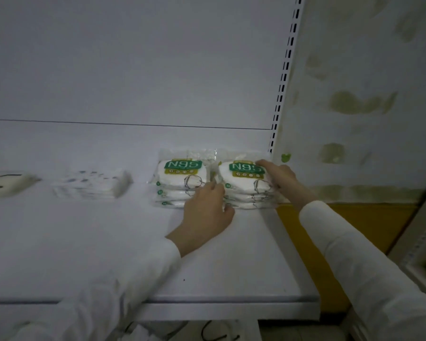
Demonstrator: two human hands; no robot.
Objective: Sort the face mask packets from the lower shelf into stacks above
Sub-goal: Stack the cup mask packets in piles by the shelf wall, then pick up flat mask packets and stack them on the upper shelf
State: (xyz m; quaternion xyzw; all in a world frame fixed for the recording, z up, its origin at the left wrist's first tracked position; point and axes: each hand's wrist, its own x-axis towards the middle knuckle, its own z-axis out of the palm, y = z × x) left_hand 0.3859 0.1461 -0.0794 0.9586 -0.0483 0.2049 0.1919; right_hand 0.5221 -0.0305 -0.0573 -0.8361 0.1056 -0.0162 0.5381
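Two stacks of N95 face mask packets with green labels stand side by side at the back right of the white upper shelf [108,242]: the left N95 stack [175,178] and the right N95 stack [244,178]. My left hand [207,207] lies between them, its fingers along the right stack's left edge and its thumb at the stack's front corner. My right hand [278,177] rests with straight fingers on the top packet's right side. Both hands bracket the right stack.
Further left on the shelf lie a stack of white packets with blue print [91,184] and a packet with black ear loops [5,184]. Loose packets on the lower shelf [207,334] show under the front edge. A slotted upright [280,94] and a stained wall [354,107] bound the right side.
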